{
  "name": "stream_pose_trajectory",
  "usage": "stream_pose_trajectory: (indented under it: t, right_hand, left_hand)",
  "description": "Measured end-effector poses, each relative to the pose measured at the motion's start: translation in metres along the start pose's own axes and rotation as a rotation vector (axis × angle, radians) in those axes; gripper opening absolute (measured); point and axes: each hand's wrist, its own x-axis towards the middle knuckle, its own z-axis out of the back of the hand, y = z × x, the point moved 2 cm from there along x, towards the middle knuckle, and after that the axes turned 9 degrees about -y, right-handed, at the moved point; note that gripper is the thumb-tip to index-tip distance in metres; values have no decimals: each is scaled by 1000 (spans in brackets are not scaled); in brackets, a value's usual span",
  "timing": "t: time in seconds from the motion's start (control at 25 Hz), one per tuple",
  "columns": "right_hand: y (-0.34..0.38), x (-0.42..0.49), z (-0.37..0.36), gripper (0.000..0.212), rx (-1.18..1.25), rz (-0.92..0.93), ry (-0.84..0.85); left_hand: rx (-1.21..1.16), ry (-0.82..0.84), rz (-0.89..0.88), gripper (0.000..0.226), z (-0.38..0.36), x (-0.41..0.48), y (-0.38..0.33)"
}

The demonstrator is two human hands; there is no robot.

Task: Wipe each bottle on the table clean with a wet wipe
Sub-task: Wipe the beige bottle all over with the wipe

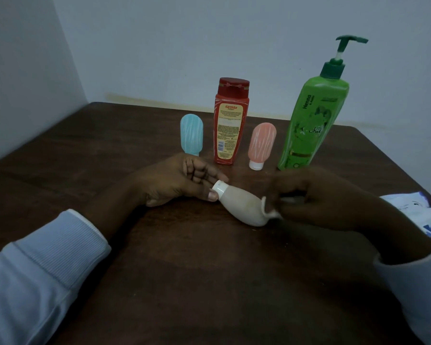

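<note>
Before the red bottle, left grip pinches the cap of the pale bottle, right grip clutches wipe; hard rubbing could dislodge it.

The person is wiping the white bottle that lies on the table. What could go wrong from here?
1. The left hand pinches only the cap of the white bottle, so the bottle may slip or twist under the wipe.
2. The right hand works just in front of the tall green pump bottle; a wide stroke could knock it over, perhaps onto the pink bottle beside it.
</note>
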Motion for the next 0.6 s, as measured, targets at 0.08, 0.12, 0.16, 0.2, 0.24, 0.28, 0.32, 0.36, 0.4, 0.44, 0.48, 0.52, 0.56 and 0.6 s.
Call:
stream_pose_trajectory:
  t: [0.08, 0.12, 0.16, 0.2, 0.24, 0.28, 0.32, 0.36, 0.4, 0.44, 0.48, 0.52, 0.56, 0.6]
  right_hand:
    - [0, 8, -10, 17, -52, 40, -238]
    - [3, 12, -17, 23, -95, 53, -255]
    - [4, 15, -24, 27, -132, 67, -219]
    - [5, 16, -26, 29, -151, 73, -155]
    - [5, 14, -25, 31, -154, 66, -100]
    - [4, 12, -20, 31, -149, 55, -56]
    - [4, 8, -15, 28, -145, 49, -11]
    - [3, 4, -10, 24, -143, 36, 50]
    - [2, 1, -6, 19, -139, 18, 126]
    - [1, -2, -4, 15, -120, -5, 199]
    - [0, -4, -4, 13, -86, -15, 218]
    - [0, -4, -4, 13, -48, -6, 151]
    - [1, -2, -4, 13, -19, 14, 20]
    - [2, 0, -6, 15, -14, 37, -123]
  left_hand:
    - [-9, 2, -3, 43, 0, -1, 0]
    - [-14, 3, -6, 44, 0, -1, 0]
    - [-14, 2, -5, 44, -1, -1, 0]
    - [-10, 0, -1, 44, -1, -1, 0]
    - [-4, -3, 3, 43, -1, -1, 0]
    - [0, -5, 7, 42, -1, 0, 0]
    - [1, -9, 10, 41, -1, -1, 0]
    - [-2, -15, 17, 40, -1, 0, -1]
    - [-7, -20, 24, 40, -1, 0, -1]
    - [-13, -22, 31, 39, -2, 0, -1]
    - [-20, -20, 34, 39, -3, 0, -2]
    - [-26, -19, 38, 40, -4, 1, -2]
    - [-31, -19, 43, 40, -4, 0, -2]
    - [-37, -20, 50, 40, -3, 0, -3]
